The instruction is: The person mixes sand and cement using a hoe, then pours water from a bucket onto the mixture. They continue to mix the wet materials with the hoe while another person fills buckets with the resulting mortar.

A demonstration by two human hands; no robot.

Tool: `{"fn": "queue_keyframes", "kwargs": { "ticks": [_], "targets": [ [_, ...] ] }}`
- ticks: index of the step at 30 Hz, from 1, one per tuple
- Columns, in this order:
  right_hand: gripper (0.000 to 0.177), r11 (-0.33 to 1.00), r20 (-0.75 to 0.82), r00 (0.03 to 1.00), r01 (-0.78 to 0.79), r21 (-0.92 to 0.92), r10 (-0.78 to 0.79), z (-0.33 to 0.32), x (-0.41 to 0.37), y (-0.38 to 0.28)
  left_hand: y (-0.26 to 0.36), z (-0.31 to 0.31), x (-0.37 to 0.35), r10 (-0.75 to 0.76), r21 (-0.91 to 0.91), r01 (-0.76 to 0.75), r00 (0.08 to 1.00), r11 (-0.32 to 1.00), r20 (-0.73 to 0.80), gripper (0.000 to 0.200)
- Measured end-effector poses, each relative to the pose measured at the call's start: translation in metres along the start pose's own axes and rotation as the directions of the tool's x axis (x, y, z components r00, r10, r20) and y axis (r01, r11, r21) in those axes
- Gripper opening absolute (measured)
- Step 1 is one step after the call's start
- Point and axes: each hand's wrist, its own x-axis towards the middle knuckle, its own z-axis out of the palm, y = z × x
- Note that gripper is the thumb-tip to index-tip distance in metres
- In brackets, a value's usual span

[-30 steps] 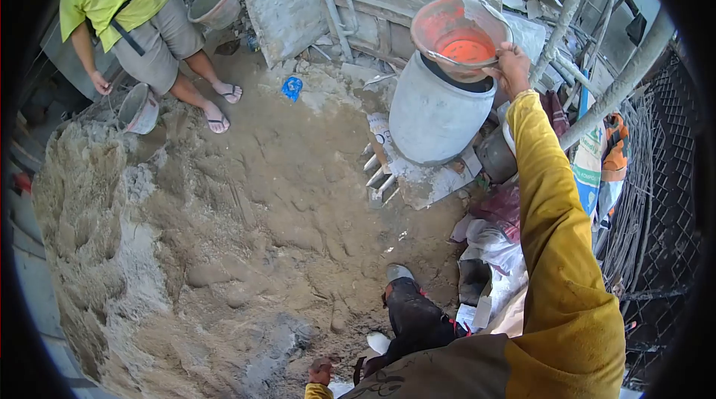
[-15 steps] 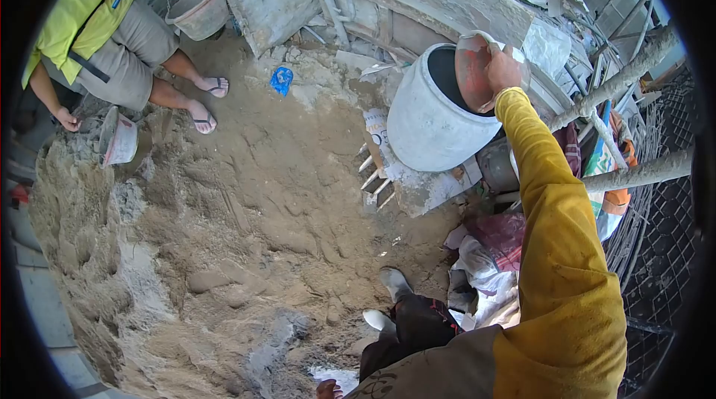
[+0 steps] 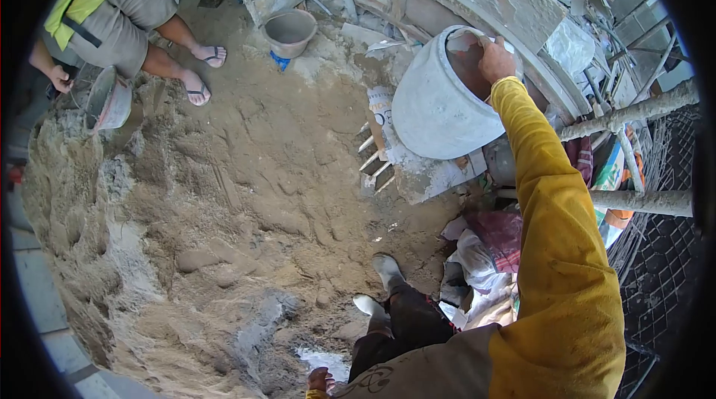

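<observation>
Left hand (image 3: 321,380): at the lower edge, only partly seen; whether its fingers were curled or loose could not be told. Boots (image 3: 388,272): planted on the sand heap (image 3: 224,198), well below and left of the right fingers. Right hand (image 3: 496,60): at full reach, fingers clenched on the rim of the red bucket (image 3: 468,63). Red bucket: a second before, held upright above the grey barrel (image 3: 440,112) with its orange inside showing; half a second before, tipped on its side at the mouth; now sunk under the fingers into the barrel's opening, only a dull part visible. Judged a dip into the barrel, in progress, nothing lifted out yet. Grey pail (image 3: 289,30): earlier hanging from the co-worker's hand, now standing on the ground, well left of the fingers. Co-worker (image 3: 112,4): far left, a second pail (image 3: 108,104) tilted at the hand.
</observation>
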Motion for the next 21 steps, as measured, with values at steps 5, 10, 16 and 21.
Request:
{"fn": "queue_keyframes", "kwargs": {
  "ticks": [5,10,16,21],
  "targets": [
    [0.043,0.997,0.040,0.999,-0.004,0.075,0.001,0.017,0.009,0.010,-0.043,-0.035,0.046,0.048,-0.144,-0.036,0.996,0.989,0.080,0.039],
    [0.039,0.996,0.079,0.996,-0.045,0.075,0.039,0.017,0.004,0.019,-0.059,-0.046,0.062,0.319,-0.016,-0.324,0.922,0.946,0.220,0.035],
    [0.030,0.990,-0.035,0.991,-0.132,-0.058,0.130,0.000,0.001,0.018,-0.058,-0.049,0.036,0.680,0.349,-0.801,0.597,0.486,0.425,0.038],
    [0.038,0.617,0.432,0.839,-0.539,0.573,0.332,0.007,0.038,0.036,-0.064,-0.051,0.036,0.674,0.115,-0.717,0.689,0.688,0.267,0.031]
  ]
}}
